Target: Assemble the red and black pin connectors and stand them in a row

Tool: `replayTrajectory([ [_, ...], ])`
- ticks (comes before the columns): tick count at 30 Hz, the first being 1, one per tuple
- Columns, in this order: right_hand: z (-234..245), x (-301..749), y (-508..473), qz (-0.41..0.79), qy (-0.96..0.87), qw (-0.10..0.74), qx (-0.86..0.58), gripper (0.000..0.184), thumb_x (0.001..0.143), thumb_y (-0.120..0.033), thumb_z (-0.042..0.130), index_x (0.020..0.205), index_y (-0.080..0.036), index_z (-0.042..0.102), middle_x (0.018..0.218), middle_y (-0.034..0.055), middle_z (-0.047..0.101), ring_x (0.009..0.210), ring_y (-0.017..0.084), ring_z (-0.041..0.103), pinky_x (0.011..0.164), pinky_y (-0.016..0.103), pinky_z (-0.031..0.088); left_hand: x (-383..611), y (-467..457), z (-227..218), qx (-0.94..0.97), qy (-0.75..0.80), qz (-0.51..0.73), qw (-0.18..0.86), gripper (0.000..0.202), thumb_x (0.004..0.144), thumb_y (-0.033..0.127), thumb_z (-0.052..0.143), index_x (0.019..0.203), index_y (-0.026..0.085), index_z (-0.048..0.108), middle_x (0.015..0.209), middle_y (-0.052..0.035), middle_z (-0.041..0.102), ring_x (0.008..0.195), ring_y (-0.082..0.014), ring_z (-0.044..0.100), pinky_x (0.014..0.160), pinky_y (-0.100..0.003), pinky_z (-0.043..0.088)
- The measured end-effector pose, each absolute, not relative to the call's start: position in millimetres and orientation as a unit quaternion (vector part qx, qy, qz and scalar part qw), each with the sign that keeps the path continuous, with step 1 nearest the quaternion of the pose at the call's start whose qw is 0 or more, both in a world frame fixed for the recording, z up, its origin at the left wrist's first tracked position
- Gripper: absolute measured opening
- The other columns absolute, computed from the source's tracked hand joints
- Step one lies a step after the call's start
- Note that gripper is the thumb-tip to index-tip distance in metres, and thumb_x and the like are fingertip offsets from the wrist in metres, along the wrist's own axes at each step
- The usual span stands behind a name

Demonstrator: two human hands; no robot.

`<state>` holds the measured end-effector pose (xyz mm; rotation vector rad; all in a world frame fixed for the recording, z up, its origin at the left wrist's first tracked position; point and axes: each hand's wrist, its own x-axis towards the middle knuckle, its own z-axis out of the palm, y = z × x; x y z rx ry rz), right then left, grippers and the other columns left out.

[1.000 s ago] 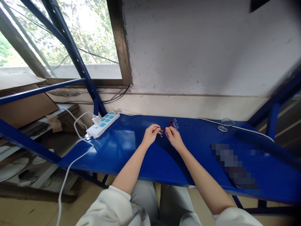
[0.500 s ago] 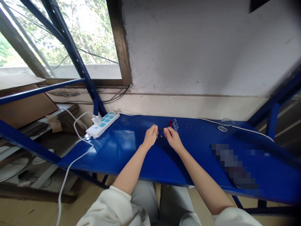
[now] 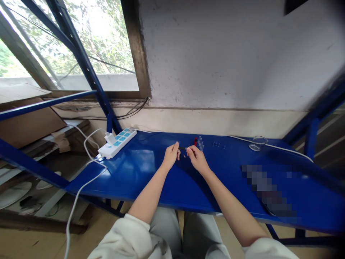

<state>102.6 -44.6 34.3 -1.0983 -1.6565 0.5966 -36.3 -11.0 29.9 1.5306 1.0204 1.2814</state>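
My left hand [image 3: 170,157] and my right hand [image 3: 197,158] meet over the middle of the blue table [image 3: 140,169], fingers pinched. Between them stretches a thin dark piece [image 3: 183,148], too small to name, and each hand grips one end of it. A tiny pale bit [image 3: 184,156] lies on the table just under it. Right behind my right hand stand a small red part [image 3: 195,140] and a cluster of small clear plastic parts [image 3: 200,142].
A white power strip [image 3: 117,143] with blue sockets lies at the table's back left, its white cord [image 3: 78,194] hanging off the left edge. Tiny dark parts [image 3: 216,144] and clear rings [image 3: 258,142] on a white cable sit at the back right. Blue rack posts flank the table.
My left hand has turned and closed tighter on the dark piece. Both hands have shifted slightly left and toward the wall.
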Motion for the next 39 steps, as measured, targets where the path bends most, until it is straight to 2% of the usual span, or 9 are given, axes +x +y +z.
replayTrajectory([
  [8,33,105,-42,0.259,-0.693,0.512,-0.437,0.025,0.085,-0.042,0.038,0.083,-0.020,0.050,0.069,0.0002,0.055,0.054,0.011,0.051,0.052,0.022,0.039,-38,-12,32,0.598,0.417,0.530,0.434,0.049,0.081,0.055,0.038,0.050,0.016,0.043,0.041,0.0036,0.043,0.035,-0.0065,0.042,0.042,-0.021,0.034],
  [15,25,110,-35,0.273,-0.681,0.527,-0.429,0.033,0.083,-0.041,0.044,0.109,-0.021,0.045,0.084,0.0036,0.058,0.054,0.010,0.053,0.051,0.023,0.043,-40,-10,33,0.580,0.406,0.555,0.437,0.045,0.079,0.054,0.041,0.055,0.016,0.043,0.047,0.0036,0.046,0.036,-0.0057,0.042,0.041,-0.020,0.034],
  [20,24,110,-35,0.238,-0.693,0.502,-0.459,0.028,0.083,-0.040,0.043,0.100,-0.019,0.053,0.080,0.0043,0.061,0.063,0.013,0.057,0.056,0.024,0.044,-40,-9,34,0.583,0.409,0.554,0.432,0.044,0.079,0.054,0.042,0.063,0.014,0.051,0.051,0.0017,0.053,0.035,-0.0056,0.044,0.039,-0.019,0.033],
  [23,24,111,-35,0.212,-0.694,0.495,-0.478,0.029,0.084,-0.040,0.041,0.099,-0.019,0.054,0.081,0.0048,0.062,0.064,0.014,0.057,0.058,0.025,0.044,-39,-9,34,0.590,0.385,0.542,0.458,0.040,0.075,0.051,0.050,0.083,0.013,0.059,0.059,-0.0002,0.058,0.037,-0.0056,0.046,0.040,-0.019,0.036],
  [26,26,113,-35,0.182,-0.699,0.487,-0.491,0.029,0.084,-0.040,0.040,0.098,-0.019,0.056,0.085,0.0058,0.062,0.063,0.013,0.054,0.060,0.026,0.044,-39,-9,34,0.598,0.358,0.521,0.492,0.043,0.069,0.045,0.060,0.098,0.012,0.058,0.069,-0.0026,0.062,0.042,-0.0063,0.050,0.041,-0.020,0.038],
  [30,28,119,-33,0.128,-0.739,0.454,-0.481,0.024,0.082,-0.035,0.045,0.090,-0.018,0.060,0.091,0.0080,0.058,0.063,0.012,0.052,0.062,0.027,0.044,-43,-6,34,0.588,0.355,0.541,0.486,0.037,0.069,0.041,0.062,0.093,0.012,0.059,0.070,-0.0032,0.062,0.042,-0.0067,0.051,0.041,-0.020,0.036],
  [33,29,128,-31,0.115,-0.749,0.420,-0.499,0.021,0.079,-0.032,0.049,0.086,-0.017,0.062,0.083,0.0067,0.057,0.062,0.013,0.051,0.062,0.027,0.043,-45,-5,35,0.558,0.374,0.584,0.455,0.034,0.070,0.040,0.061,0.090,0.013,0.059,0.070,-0.0024,0.061,0.043,-0.0061,0.050,0.041,-0.019,0.035],
  [36,26,142,-31,0.146,-0.723,0.398,-0.545,0.019,0.076,-0.030,0.051,0.085,-0.017,0.062,0.072,0.0034,0.058,0.061,0.013,0.052,0.061,0.026,0.043,-42,-4,33,0.552,0.405,0.589,0.429,0.033,0.069,0.042,0.061,0.086,0.014,0.061,0.069,-0.0018,0.059,0.047,-0.0069,0.050,0.042,-0.019,0.036],
  [39,22,158,-31,0.186,-0.684,0.363,-0.605,0.016,0.073,-0.027,0.054,0.082,-0.017,0.062,0.071,0.0036,0.062,0.065,0.014,0.057,0.063,0.025,0.042,-29,-4,29,0.618,0.418,0.525,0.408,0.029,0.069,0.041,0.061,0.078,0.013,0.062,0.067,-0.0019,0.059,0.050,-0.0087,0.052,0.048,-0.021,0.040],
])
